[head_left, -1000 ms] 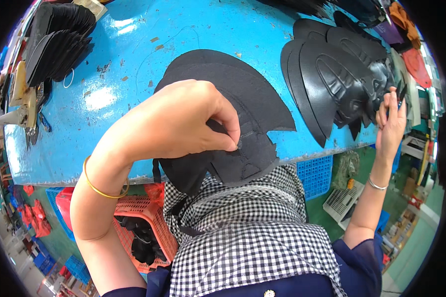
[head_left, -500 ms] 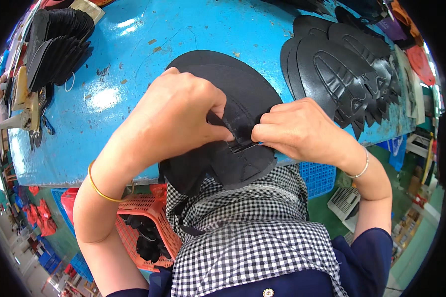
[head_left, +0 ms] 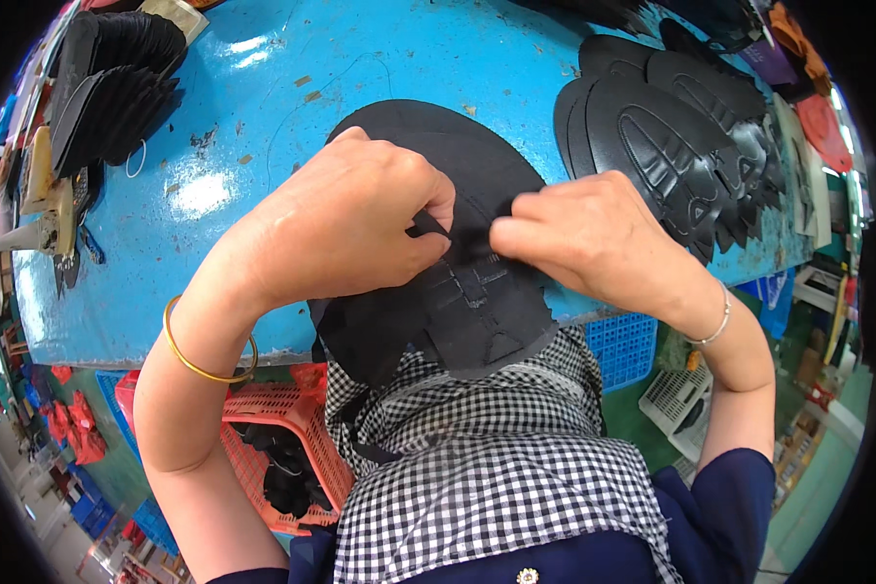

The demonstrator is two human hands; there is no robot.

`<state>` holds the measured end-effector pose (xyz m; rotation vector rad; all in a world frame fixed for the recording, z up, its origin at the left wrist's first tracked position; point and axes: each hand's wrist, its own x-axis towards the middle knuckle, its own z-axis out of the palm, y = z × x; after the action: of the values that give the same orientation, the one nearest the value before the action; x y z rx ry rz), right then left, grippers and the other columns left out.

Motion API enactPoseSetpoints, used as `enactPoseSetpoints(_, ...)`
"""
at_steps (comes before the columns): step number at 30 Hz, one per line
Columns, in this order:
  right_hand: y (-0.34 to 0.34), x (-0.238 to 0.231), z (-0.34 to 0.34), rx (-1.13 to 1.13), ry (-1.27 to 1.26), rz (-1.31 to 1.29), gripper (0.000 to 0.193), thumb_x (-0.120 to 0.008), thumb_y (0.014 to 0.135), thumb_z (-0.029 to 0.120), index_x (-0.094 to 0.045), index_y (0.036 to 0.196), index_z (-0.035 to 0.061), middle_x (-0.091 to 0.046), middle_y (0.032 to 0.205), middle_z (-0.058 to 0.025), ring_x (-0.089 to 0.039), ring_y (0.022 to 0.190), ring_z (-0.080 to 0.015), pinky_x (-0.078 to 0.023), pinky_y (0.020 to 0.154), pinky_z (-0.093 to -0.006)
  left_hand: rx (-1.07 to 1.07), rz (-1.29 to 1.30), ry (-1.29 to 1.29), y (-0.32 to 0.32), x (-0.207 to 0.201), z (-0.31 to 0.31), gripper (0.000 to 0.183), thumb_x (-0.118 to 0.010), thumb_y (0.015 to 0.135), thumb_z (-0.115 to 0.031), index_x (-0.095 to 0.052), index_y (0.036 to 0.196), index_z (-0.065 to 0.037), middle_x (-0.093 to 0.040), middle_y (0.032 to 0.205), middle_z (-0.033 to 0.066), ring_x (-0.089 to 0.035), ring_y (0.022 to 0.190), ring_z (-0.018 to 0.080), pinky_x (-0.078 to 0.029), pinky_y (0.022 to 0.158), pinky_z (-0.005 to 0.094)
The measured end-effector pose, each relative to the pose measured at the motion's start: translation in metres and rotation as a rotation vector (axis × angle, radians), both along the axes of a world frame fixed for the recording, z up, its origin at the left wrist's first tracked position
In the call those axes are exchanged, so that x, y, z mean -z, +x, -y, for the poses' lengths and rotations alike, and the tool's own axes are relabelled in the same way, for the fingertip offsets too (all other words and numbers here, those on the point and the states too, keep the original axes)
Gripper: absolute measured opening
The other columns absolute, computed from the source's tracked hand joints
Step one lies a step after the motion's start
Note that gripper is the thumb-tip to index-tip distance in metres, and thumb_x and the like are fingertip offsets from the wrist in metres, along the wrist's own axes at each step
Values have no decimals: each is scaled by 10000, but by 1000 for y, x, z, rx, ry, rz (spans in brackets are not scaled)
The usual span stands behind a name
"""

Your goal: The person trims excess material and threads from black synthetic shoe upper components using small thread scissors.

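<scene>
Pinching the black panel, left hand; right hand, grip I can't tell; blue table spreads beyond the panel's eleven-o'clock edge.

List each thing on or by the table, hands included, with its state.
Left hand: thumb and finger pinched on the black piece
Right hand: fingers curled at the piece's right side; grip unclear
Black piece: dull side up, overhanging the table's near edge
Table: scuffed, dotted with scraps
Glossy black pieces: overlapping in piles
Left stack: leaning, uneven
Orange basket: uncovered, holding black items
</scene>
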<state>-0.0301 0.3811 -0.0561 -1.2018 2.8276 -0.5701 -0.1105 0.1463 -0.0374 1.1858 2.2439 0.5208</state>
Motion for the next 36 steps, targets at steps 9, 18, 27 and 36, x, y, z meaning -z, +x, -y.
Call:
enactPoseSetpoints(9,2,3,6,53,91,-90,231,-688,830,204,-562,1012,136,-588,699,-44,-666,686,-248,-501,529,-382,-5,54,74,-2,5,7,153,-753,787,-136,-705,882,-26,-666,737,134,-664,688,276,-510,668,358)
enactPoseSetpoints(18,-8,2,12,101,-46,85,272,-666,939,342,-567,961,90,-643,740,-70,-669,696,-280,-494,573,-397,23,29,151,-2,7,9,95,-697,860,-116,-679,912,-39,-643,732,131,-602,660,280,-481,636,368)
enactPoseSetpoints(27,23,-14,23,88,-89,-44,225,-696,850,184,-584,995,54,-687,886,-87,-646,617,-217,-506,530,-329,-558,458,481,-6,3,35,144,-631,986,-166,-626,1028,-28,-504,707,-67,-467,610,25,-375,547,228)
enactPoseSetpoints(36,54,8,77,171,395,-430,239,-640,840,174,-662,989,-11,-711,1092,-297,-513,446,-73,-406,385,-242,-674,220,820,-17,-29,62,222,-601,1029,-199,-680,1173,-50,-610,735,-42,-323,505,-26,-190,448,158)
